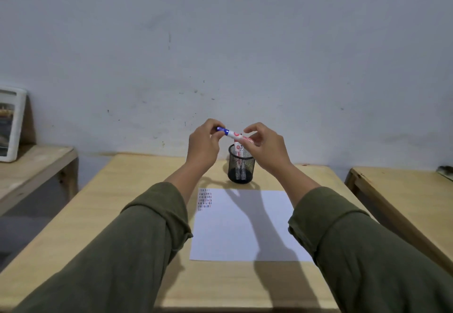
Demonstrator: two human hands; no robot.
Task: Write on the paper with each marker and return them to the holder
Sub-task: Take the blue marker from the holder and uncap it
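Observation:
Both my hands hold one marker (232,135) level above the black mesh holder (240,167). My left hand (202,145) pinches its blue cap end, and my right hand (266,147) grips the white barrel with red print. Inside the holder stand other markers (237,152), one reaching above the rim. In front of the holder lies the white paper (245,227) on the wooden table (137,190). Rows of short dark and red strokes (204,200) fill the paper's far left corner.
A second wooden table (404,190) stands to the right across a narrow gap. At the left, a low wooden bench (34,163) carries a white framed object (11,124) leaning against the wall. The grey wall runs right behind the table.

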